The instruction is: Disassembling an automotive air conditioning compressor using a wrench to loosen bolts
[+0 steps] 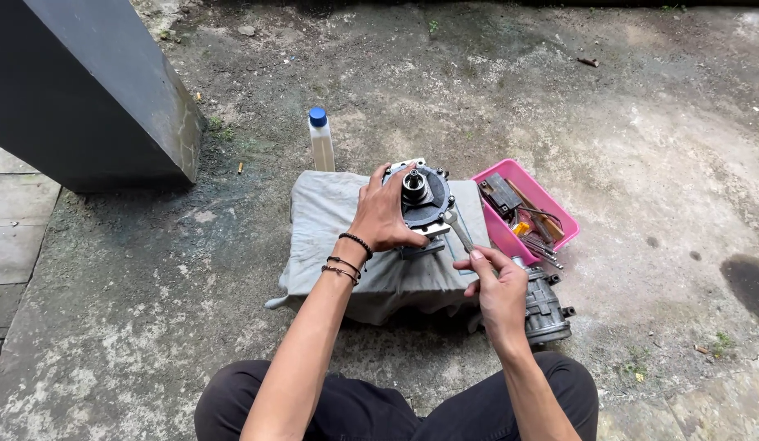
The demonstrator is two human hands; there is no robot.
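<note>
A round black and silver machine part [424, 200] with a short shaft in its middle stands on a grey cloth [330, 220]. My left hand [381, 214] grips its left side and holds it steady. My right hand [498, 290] is shut on the handle of a metal wrench [458, 230], whose head meets the part's right edge. Beside my right wrist a grey ribbed metal housing [547, 310] lies on the ground.
A pink plastic tray [498, 233] with several tools sits right of the cloth. A clear bottle [320, 140] with a blue cap stands behind it. A dark slanted pillar [93, 90] rises at the far left. The ground is rough concrete.
</note>
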